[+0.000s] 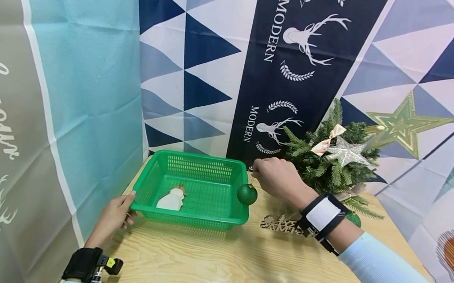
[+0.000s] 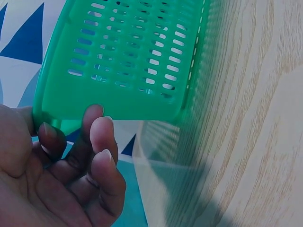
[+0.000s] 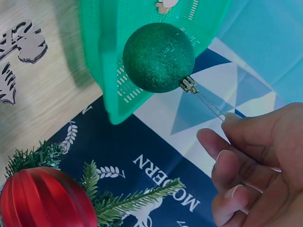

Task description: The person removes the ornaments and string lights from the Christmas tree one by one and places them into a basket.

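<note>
From its string loop, a glittery green Christmas ball (image 1: 247, 194) hangs below my right hand (image 1: 278, 179). Thumb and forefinger pinch the silvery loop (image 3: 209, 105), clearly seen in the right wrist view. The ball overlaps the right rim of a green plastic basket (image 1: 193, 217) in the head view. My left hand (image 1: 114, 217) pinches that basket's rim at its near left corner, the other fingers curled beneath. Inside the basket lies a white snowman-shaped piece (image 1: 172, 199) with a brownish top.
At the right stands a small Christmas tree (image 1: 330, 172) with a silver star (image 1: 348, 153), a gold star (image 1: 406, 124) and a red ball (image 3: 47, 201). A wooden lettered cutout (image 1: 280, 224) lies on the table (image 1: 185, 258) before it. Patterned cloth hangs behind.
</note>
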Available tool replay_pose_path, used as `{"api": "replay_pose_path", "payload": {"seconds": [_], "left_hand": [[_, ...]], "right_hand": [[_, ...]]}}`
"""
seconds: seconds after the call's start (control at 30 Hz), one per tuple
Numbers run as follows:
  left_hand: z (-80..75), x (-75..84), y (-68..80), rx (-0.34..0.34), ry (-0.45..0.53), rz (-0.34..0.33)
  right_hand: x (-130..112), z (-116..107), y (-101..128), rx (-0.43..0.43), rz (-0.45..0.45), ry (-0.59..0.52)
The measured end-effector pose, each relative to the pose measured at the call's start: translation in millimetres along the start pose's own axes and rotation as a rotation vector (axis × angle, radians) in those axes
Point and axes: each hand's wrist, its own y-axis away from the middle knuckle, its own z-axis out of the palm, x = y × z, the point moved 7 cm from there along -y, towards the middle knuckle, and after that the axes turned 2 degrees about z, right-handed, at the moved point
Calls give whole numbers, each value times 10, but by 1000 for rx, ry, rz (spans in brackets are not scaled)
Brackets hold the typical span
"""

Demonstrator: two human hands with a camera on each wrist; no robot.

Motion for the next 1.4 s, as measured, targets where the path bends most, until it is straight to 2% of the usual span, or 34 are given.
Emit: {"api": "replay_pose_path", "payload": {"seconds": [0.13, 0.23, 0.27, 0.4, 0.5, 0.8, 1.0, 1.17, 1.4], "left_hand": [[-16, 285, 163, -20, 41, 35], [-26, 384, 224, -32, 60, 47], [-24, 375, 219, -34, 47, 44], [10, 96, 59, -4, 12, 11], [32, -24, -9, -3, -3, -1], [24, 119, 50, -17, -1, 20], [33, 30, 22, -4, -13, -1], [24, 32, 2, -12, -16, 16], [36, -60, -40, -1, -37, 12]], "right_hand": [[-1, 21, -10, -11, 6, 3], [-6, 31, -20, -12, 4, 9], [-6, 31, -21, -10, 3, 12], [-12, 35, -24, -7, 1, 15], [-28, 43, -25, -5, -6, 10], [-88, 75, -20, 4, -31, 1], [-112, 90, -8, 33, -61, -16], [-133, 108, -16, 34, -70, -23], [-191, 118, -45, 30, -82, -29]]}}
